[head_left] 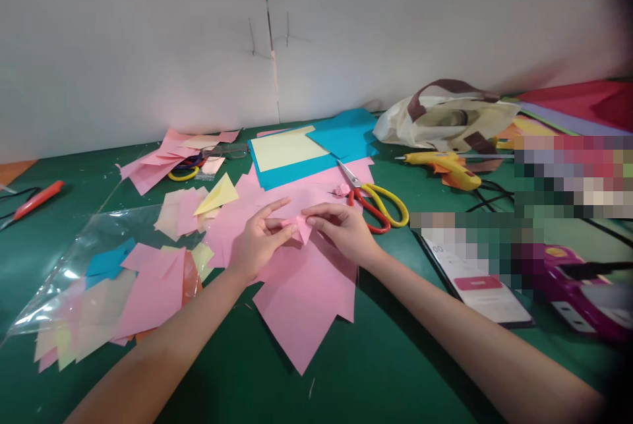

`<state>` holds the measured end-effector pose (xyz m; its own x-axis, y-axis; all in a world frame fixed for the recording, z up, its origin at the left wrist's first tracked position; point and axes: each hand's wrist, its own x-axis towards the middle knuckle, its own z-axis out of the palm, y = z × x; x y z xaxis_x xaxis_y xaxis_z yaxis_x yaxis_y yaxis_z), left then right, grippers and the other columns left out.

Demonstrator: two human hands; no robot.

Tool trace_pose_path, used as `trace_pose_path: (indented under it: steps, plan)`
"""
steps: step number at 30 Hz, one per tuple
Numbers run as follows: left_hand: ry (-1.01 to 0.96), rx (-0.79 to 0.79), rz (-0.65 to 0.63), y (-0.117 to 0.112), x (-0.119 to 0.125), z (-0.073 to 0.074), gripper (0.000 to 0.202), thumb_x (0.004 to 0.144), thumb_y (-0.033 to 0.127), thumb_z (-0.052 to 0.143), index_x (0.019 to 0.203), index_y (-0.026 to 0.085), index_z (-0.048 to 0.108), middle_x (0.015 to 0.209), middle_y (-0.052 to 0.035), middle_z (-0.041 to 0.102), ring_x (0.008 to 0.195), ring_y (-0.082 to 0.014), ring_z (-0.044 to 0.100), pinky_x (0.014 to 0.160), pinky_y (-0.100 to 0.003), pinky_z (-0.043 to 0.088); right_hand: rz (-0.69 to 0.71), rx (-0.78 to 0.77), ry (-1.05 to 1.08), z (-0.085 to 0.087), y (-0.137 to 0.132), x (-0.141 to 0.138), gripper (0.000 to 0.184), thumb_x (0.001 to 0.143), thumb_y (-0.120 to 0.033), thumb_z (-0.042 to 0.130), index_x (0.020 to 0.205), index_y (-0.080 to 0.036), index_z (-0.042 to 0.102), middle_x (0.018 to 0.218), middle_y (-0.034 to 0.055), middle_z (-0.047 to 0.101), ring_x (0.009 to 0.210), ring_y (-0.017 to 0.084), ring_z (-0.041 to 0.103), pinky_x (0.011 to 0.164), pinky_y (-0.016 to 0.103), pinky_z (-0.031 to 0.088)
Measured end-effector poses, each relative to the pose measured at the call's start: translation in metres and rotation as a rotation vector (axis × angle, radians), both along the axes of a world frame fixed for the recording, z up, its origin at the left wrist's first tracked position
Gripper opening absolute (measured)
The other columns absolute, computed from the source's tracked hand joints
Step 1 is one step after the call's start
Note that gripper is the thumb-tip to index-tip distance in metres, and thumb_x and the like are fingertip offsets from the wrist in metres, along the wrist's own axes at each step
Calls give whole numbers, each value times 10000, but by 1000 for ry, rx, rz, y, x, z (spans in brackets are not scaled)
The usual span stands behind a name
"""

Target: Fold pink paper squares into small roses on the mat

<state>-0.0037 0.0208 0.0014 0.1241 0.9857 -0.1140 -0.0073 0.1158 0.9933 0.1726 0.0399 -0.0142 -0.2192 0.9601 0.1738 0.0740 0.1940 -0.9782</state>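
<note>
A small folded piece of pink paper [303,231] is pinched between both hands, its pointed corner hanging down. My left hand [262,236] grips its left side between thumb and fingers, with the index finger raised. On the other side my right hand [343,229] pinches its upper edge. Larger pink paper sheets [306,305] lie beneath the hands on the green table. Just beyond my right hand rest scissors [370,200] with red and yellow handles, blades apart. A small pink paper rosette [341,190] sits beside the blades.
Blue sheets [346,130] and a cream sheet [281,149] lie behind. At left is a clear plastic bag [148,219] with coloured paper pieces and a red-handled tool [39,200]. Rightward are a yellow glue gun [448,167], a phone [484,285], a purple power strip [588,299] and a cloth bag [395,124].
</note>
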Motion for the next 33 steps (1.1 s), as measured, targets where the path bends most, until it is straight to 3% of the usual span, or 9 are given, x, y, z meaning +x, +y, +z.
trace_pose_path:
  steps: [5, 14, 20, 33]
  plan:
    - [-52, -2, -40, 2, -1, -1, 656, 733, 281, 703, 1340, 220, 461, 724, -2, 737, 673, -156, 692, 709, -284, 555, 59, -73, 46, -4, 4, 3, 227, 762, -320, 665, 936, -189, 726, 752, 19, 694, 538, 91, 515, 527, 243, 438]
    - [-129, -33, -60, 3, -2, -1, 640, 698, 284, 739, 1296, 245, 515, 711, 17, 734, 632, -136, 675, 673, -270, 562, 66, -96, 85, -6, 7, 5, 233, 722, -317, 705, 913, -188, 736, 812, 31, 710, 603, 95, 543, 580, 243, 448]
    - [-42, -17, -7, 3, -2, -2, 615, 656, 299, 767, 1233, 201, 577, 708, -15, 730, 603, -139, 653, 580, -233, 531, 116, -83, 157, -5, 6, 4, 188, 710, -295, 728, 872, -198, 738, 829, 26, 713, 694, 119, 603, 658, 260, 482]
    - [-8, 24, -11, 3, -1, -2, 624, 676, 298, 754, 1260, 216, 551, 746, -14, 734, 646, -137, 651, 607, -228, 503, 114, -101, 208, -8, 7, 4, 181, 691, -284, 752, 855, -208, 742, 795, 10, 709, 658, 100, 585, 655, 251, 478]
